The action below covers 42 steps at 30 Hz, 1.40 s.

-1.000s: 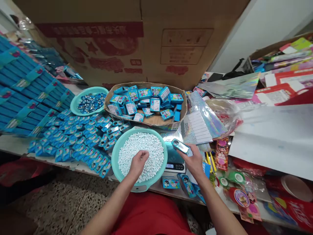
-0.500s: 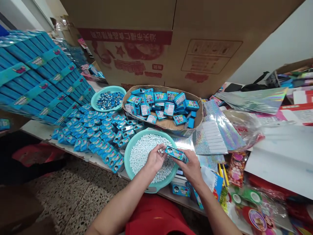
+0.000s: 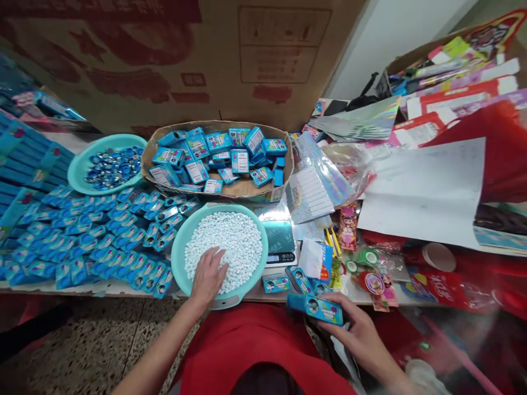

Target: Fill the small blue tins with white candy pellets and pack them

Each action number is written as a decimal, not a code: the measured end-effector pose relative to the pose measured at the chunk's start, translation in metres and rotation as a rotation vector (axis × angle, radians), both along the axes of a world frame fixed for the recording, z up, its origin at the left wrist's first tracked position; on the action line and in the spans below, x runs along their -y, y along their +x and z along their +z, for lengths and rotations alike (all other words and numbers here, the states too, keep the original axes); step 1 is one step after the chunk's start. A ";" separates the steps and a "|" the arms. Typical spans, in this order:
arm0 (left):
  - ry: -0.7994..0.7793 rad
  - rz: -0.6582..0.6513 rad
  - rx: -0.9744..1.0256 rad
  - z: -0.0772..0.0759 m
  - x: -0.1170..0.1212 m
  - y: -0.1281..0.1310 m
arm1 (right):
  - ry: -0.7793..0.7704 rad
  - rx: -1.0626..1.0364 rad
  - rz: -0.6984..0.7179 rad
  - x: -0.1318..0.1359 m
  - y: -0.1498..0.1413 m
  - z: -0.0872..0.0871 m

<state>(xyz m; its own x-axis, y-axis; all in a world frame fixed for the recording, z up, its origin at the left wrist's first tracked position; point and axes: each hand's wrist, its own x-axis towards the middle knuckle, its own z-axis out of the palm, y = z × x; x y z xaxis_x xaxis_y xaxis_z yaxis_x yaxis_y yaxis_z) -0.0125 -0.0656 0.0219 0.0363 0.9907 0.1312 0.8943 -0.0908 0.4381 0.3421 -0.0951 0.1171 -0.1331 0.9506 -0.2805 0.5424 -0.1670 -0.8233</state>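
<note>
My left hand (image 3: 208,276) rests in the teal bowl (image 3: 181,244) of small white candies (image 3: 230,241), fingers curled down into the pile; what they hold is hidden. Below the table edge, over my red lap, my right hand (image 3: 358,329) grips a small blue candy case (image 3: 316,308) lengthwise. A digital scale (image 3: 280,241) with nothing on its pan stands just right of the bowl. Two more blue cases (image 3: 276,283) lie at the table's front edge beside it.
Rows of filled blue cases (image 3: 82,241) cover the table to the left. A cardboard tray of blue boxes (image 3: 218,156) and a second teal bowl of shiny blue pieces (image 3: 109,164) stand behind. Papers, foil sheets and toy packets (image 3: 370,258) crowd the right. A big carton (image 3: 185,55) walls the back.
My right hand has carried the blue case from above the bowl down to my lap. My left hand has dropped from beside the case back into the candies.
</note>
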 end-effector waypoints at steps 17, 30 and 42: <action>0.119 -0.483 -0.286 0.004 0.018 0.087 | 0.906 0.541 0.269 0.028 -0.057 -0.133; 0.175 -0.445 -0.189 -0.006 0.020 0.084 | 0.737 0.760 0.175 0.033 -0.064 -0.123; 0.191 -0.358 -0.146 0.006 0.037 0.054 | 0.539 0.822 0.294 0.010 -0.078 -0.120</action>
<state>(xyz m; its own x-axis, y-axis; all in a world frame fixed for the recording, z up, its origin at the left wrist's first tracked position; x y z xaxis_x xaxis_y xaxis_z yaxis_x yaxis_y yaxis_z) 0.0417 -0.1026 0.0282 0.4053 0.8707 0.2786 0.8430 -0.4738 0.2545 0.2641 -0.1050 -0.0033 -0.3408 0.9379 0.0643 0.9323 0.3460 -0.1053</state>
